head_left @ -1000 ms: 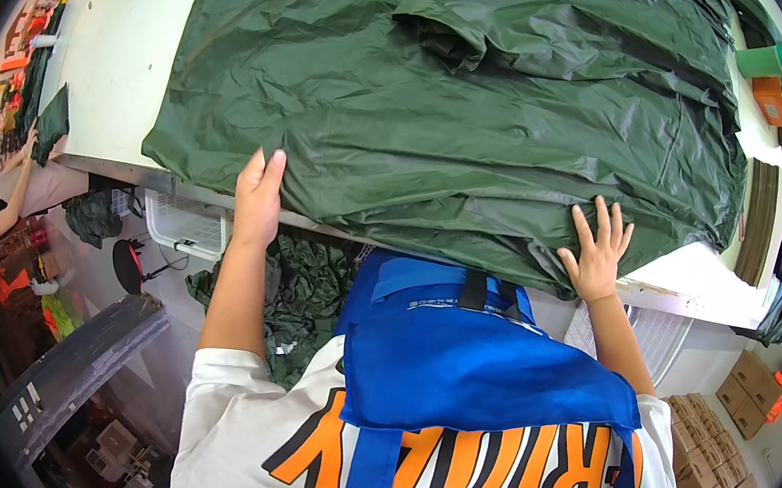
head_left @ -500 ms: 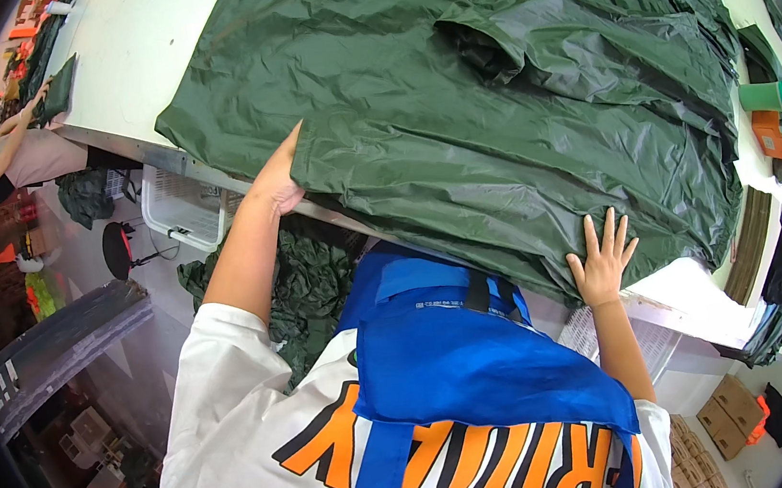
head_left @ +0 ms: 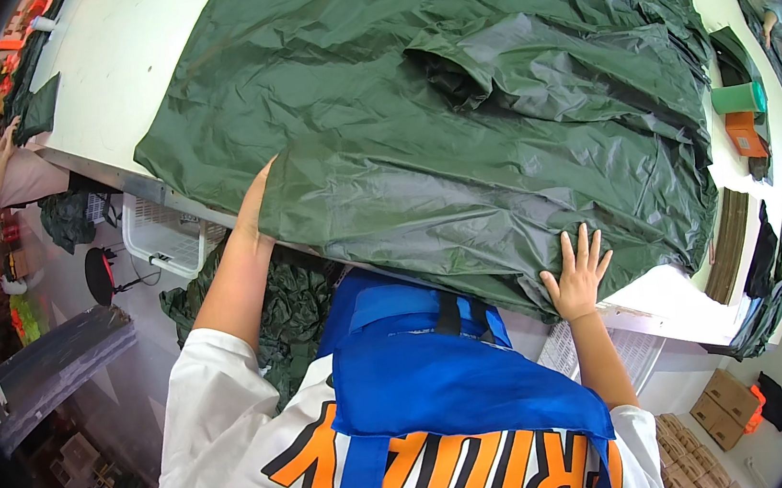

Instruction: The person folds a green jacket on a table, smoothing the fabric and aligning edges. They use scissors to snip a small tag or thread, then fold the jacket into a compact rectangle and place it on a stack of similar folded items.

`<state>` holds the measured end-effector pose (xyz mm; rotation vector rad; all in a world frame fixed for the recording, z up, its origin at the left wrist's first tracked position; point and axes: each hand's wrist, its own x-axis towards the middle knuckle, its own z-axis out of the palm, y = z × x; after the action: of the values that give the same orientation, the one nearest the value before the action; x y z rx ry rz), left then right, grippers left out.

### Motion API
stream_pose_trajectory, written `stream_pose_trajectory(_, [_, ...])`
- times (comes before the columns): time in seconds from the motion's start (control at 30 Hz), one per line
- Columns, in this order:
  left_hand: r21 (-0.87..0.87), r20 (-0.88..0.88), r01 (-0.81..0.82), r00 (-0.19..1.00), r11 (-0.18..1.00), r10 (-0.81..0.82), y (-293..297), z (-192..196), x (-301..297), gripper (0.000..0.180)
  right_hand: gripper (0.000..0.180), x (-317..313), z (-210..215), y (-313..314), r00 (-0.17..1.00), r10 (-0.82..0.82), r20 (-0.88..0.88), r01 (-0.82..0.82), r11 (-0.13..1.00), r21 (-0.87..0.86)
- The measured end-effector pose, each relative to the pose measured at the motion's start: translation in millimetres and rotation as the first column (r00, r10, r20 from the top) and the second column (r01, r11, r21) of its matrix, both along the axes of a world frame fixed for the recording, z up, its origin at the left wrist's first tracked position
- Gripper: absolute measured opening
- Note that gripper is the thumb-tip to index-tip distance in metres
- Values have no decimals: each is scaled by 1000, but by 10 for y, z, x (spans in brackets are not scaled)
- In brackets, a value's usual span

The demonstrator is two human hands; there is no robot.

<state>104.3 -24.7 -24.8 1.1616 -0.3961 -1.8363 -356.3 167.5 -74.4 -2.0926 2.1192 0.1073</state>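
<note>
A large dark green waterproof garment (head_left: 453,112) lies spread over a white table (head_left: 120,63). My left hand (head_left: 254,207) reaches under a fold of the green fabric at the table's near edge, its fingers mostly hidden. My right hand (head_left: 577,271) lies flat on the garment's near right edge, fingers spread. A raised fold (head_left: 486,60) bunches in the middle of the garment.
More green fabric (head_left: 292,303) hangs below the table edge beside a white plastic crate (head_left: 164,241). A green cup (head_left: 736,99) and an orange box (head_left: 747,134) sit at the right. Another person (head_left: 7,177) works at the far left. Cardboard boxes (head_left: 710,420) stand lower right.
My left hand has slid from flat on top of the garment to under its edge, and a fold of fabric has come toward me. My right hand has stayed flat.
</note>
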Motion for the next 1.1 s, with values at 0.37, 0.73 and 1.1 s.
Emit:
stream_pose_trajectory(0.37, [24, 410, 592, 729, 806, -548, -832, 470, -1348, 90, 77, -26, 67, -8, 999, -37, 34, 36, 999, 25])
stream_pose_trajectory(0.73, [-190, 807, 617, 541, 764, -236, -2114, 608, -2433, 58, 75, -62, 73, -48, 995, -50, 87, 49, 999, 6])
stream_pose_trajectory(1.1, [-515, 744, 801, 240, 306, 623, -2449, 287, -2204, 48, 71, -85, 67, -66, 995, -44, 88, 41, 999, 33])
